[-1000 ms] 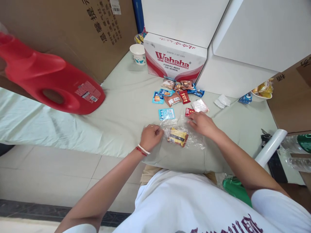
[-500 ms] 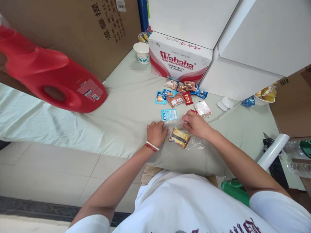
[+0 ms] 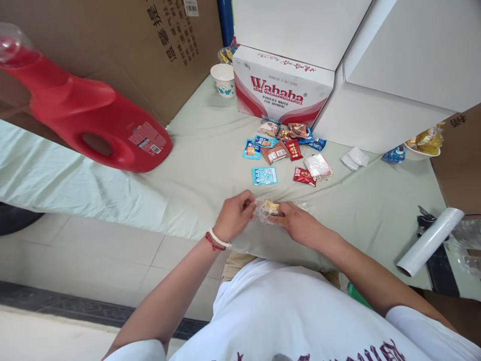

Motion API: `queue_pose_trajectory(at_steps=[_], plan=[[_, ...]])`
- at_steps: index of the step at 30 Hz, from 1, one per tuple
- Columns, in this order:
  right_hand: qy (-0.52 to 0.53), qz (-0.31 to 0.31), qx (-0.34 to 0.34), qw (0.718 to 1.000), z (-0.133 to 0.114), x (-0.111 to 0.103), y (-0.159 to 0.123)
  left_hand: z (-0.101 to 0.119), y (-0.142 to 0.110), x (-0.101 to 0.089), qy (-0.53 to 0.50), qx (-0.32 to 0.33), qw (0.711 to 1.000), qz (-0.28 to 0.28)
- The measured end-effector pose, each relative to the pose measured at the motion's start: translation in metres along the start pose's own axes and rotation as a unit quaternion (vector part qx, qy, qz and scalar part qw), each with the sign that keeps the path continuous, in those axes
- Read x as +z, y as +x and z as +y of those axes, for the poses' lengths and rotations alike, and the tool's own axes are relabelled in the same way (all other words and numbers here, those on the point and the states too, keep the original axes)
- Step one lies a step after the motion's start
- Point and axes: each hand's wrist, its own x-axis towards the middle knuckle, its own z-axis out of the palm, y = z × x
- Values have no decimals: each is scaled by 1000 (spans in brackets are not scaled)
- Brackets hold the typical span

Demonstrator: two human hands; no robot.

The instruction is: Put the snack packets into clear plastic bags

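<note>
My left hand [image 3: 235, 215] and my right hand [image 3: 296, 220] are close together over the near edge of a pale green cloth-covered surface [image 3: 195, 170]. Both pinch a clear plastic bag [image 3: 267, 210] that wraps a yellow and brown snack packet [image 3: 271, 206]. The left hand grips the bag's left edge, the right hand grips the packet side from the right. A bead bracelet and red string sit on my left wrist. Beyond the hands lies a scatter of several small snack packets [image 3: 278, 150], with a blue one [image 3: 264, 175] and a red one [image 3: 304, 176] nearest.
A big red detergent jug [image 3: 86, 125] lies on its side at left. A Wahaha carton [image 3: 281, 90], a paper cup [image 3: 224, 79] and white boxes [image 3: 391, 75] stand at the back. A roll of clear film [image 3: 430, 241] and a bowl of snacks [image 3: 421, 143] are at right.
My right hand came in from the far side of the bag to meet the left. The bag, flat and spread before, is now bunched tight round the packet and held between both hands.
</note>
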Motion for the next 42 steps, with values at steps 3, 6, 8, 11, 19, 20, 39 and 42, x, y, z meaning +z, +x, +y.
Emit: queue_pose_trajectory(at_steps=[3, 6, 8, 11, 19, 20, 39, 42], plan=[[59, 36, -25, 997, 7, -1, 0, 20, -5, 26, 13, 60, 998, -24], [188, 73, -51, 978, 24, 0, -9, 28, -2, 52, 87, 86, 992, -34], [242, 150, 8, 959, 39, 6, -18, 29, -1, 62, 145, 83, 985, -30], [138, 285, 192, 929, 56, 22, -33, 29, -3, 68, 217, 89, 972, -2], [118, 292, 240, 918, 39, 15, -36, 23, 7, 73, 143, -21, 985, 99], [143, 282, 223, 922, 33, 11, -30, 22, 9, 73, 137, -47, 986, 77], [508, 386, 237, 732, 75, 37, -64, 40, 2, 101, -216, 184, 958, 34], [508, 557, 285, 592, 147, 12, -112, 21, -5, 82, -157, 148, 974, 65]])
